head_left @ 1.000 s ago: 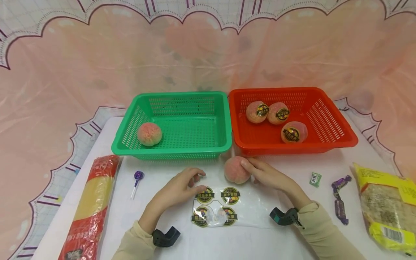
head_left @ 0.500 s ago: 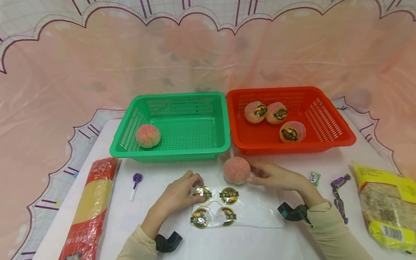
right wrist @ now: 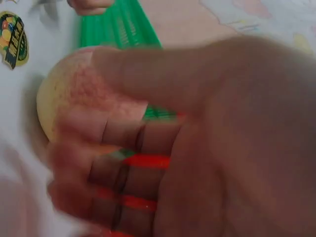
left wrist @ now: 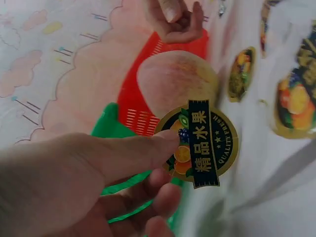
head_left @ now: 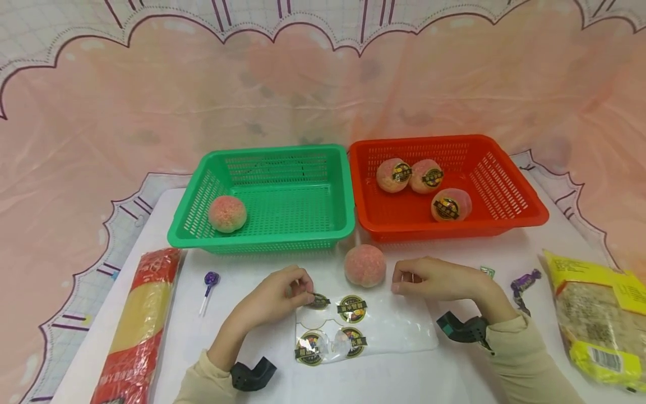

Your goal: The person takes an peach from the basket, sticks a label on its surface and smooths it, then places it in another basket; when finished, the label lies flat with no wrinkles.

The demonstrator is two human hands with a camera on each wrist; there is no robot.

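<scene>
With thumb and fingertips, my left hand (head_left: 280,296) pinches a round black-and-gold fruit sticker (left wrist: 202,145), seen face-on in the left wrist view. It hovers at the upper left of a clear sticker sheet (head_left: 396,331) bearing other stickers of the same kind, such as one sticker (head_left: 351,309) near its top. A pink peach (head_left: 365,265) sits on the table just beyond the sheet. My right hand (head_left: 441,280) is right of the peach, fingers loosely curled and holding nothing; the right wrist view is blurred.
A green basket (head_left: 262,242) with one peach and a red basket (head_left: 454,229) with several stickered peaches stand behind. A lollipop (head_left: 210,279) and a red-and-yellow packet (head_left: 141,325) lie left. Right are wrapped candies (head_left: 525,282) and a yellow bag (head_left: 600,320).
My right hand has let go of the peach and drawn back to the right. My left hand has closed its thumb and fingers on the sheet's upper-left sticker. The view has shifted slightly.
</scene>
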